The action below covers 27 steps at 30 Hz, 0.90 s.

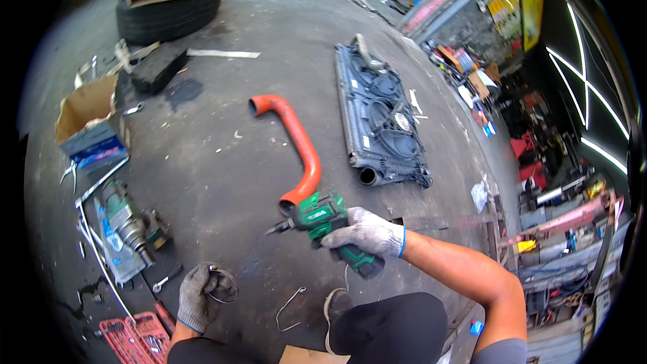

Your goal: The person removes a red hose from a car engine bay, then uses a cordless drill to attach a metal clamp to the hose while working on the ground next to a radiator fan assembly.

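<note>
Gloved, my right hand [369, 232] is closed round the handle of a green cordless impact driver [323, 211], whose bit points left over the floor. Just behind the driver lies a bent orange-red pipe [301, 138], its near end partly covered by the tool. At the lower left, my left hand [194, 298], in a dirty grey glove, grips a thin metal hose clamp [236, 287] that hangs as an open ring. A bent wire or thin rod [281, 314] lies on the floor between my hands.
A radiator with fans [384, 118] lies to the right of the pipe. On the left are a larger green power tool [125, 214], a cardboard box [94, 125], a ratchet [166, 279] and a red socket case [135, 337]. A tyre [168, 17] lies far left; cluttered shelving stands right.
</note>
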Tool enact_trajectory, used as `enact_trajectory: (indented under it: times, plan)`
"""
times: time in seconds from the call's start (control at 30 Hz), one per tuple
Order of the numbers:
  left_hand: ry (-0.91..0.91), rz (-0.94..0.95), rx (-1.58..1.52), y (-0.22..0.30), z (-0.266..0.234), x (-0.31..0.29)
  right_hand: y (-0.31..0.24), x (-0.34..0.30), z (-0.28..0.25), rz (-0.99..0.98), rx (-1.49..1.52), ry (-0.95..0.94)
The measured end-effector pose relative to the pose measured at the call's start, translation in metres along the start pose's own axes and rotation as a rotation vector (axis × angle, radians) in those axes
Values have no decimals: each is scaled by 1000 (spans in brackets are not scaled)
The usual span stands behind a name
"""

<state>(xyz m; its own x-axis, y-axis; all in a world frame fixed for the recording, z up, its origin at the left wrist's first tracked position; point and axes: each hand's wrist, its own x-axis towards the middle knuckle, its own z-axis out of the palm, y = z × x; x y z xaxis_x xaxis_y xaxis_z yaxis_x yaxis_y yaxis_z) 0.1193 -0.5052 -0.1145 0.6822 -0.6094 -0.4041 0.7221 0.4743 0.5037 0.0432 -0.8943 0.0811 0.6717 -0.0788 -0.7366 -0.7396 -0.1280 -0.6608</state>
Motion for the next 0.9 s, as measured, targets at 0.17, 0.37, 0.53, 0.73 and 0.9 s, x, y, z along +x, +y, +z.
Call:
enact_trajectory:
  times: [0.17, 0.37, 0.53, 0.73, 0.9]
  plan:
    - [-58, -191, 158, -29, 22, 59, 142, -7, -118, -224, -770, 541]
    - [50, -418, 200, -74, 46, 75, 250, 22, -193, -142, -1453, 486]
    - [176, -655, 295, -85, 65, 90, 323, 85, -168, -488, -1531, 522]
    - [-101, -799, 718, -95, 231, 149, 360, 139, -137, -510, -1345, 535]
    - [-326, -586, 1000, -103, 375, 186, 326, 141, -177, -331, -1189, 145]
